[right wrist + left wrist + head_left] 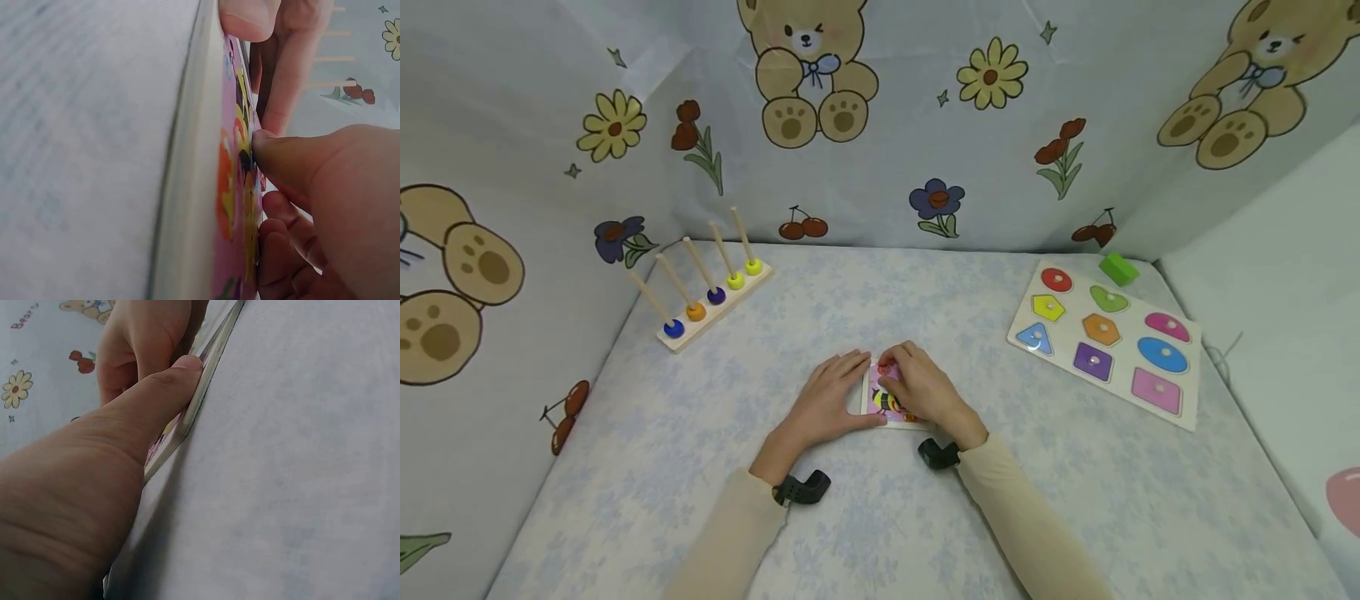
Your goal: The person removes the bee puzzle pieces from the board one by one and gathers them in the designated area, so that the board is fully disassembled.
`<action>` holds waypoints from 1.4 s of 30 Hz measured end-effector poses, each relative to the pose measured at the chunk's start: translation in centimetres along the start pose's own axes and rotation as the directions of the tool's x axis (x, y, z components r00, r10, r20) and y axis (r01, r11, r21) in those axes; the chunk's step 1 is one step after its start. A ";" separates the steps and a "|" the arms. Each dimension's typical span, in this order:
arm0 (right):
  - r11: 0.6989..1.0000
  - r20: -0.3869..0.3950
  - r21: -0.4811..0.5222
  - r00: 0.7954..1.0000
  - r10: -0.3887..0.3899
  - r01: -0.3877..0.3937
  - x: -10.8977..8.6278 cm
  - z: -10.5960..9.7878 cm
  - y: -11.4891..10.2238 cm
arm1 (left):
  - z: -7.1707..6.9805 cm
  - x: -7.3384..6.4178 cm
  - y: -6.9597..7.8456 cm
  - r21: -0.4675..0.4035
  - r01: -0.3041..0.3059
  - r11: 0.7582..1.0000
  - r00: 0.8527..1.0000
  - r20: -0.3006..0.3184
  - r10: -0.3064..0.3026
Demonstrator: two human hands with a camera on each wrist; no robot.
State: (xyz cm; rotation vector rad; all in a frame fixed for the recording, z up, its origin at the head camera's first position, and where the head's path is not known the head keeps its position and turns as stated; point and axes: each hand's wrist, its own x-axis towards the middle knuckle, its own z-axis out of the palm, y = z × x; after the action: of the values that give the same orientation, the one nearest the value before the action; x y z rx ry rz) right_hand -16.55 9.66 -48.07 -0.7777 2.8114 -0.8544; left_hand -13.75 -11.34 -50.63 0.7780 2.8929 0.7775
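Note:
A small puzzle board (872, 398) with a pink picture of a bee (887, 401) and a pale rim lies flat mid-table. My left hand (829, 404) rests at its left side, fingers extended to the far left corner. In the left wrist view, the left thumb (178, 372) presses the near edge. Over the board's right part, my right hand (925, 387) has curled fingers. Its thumb (284, 156) and fingers pinch what looks like a thin puzzle piece (263, 182) at the picture's surface; most of that piece is hidden.
A wooden peg stand (718, 310) with colored beads stands at the back left. On the right lies a shape puzzle board (1120, 350) with knobbed pieces, a green block (1118, 269) beside its far edge. A printed curtain (865, 192) hangs behind the table.

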 end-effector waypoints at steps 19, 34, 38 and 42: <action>0.997 -0.024 0.074 1.000 0.001 0.001 -0.4 0.1 0.3 | 0.1 0.0 0.1 0.001 0.006 1.000 1.000 0.005 -0.006; 0.995 -0.063 0.094 0.997 -0.032 0.038 -0.7 0.5 1.0 | 0.2 -0.1 0.1 0.006 0.007 1.000 1.000 0.005 -0.007; 0.992 -0.078 0.112 0.996 -0.043 0.051 -0.7 0.5 1.2 | 0.0 -0.2 0.2 0.005 0.010 1.000 1.000 0.009 -0.010; 0.990 -0.087 0.130 0.995 -0.043 0.054 -0.7 0.6 1.3 | 0.0 -0.2 0.2 0.011 0.009 1.000 1.000 0.017 -0.009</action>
State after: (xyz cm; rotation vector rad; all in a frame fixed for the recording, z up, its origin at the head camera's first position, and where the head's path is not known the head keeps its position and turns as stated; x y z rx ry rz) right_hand -16.38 10.70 -49.32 -0.8119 2.7823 -1.0938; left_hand -13.53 -11.27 -50.55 0.7679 2.8866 0.7509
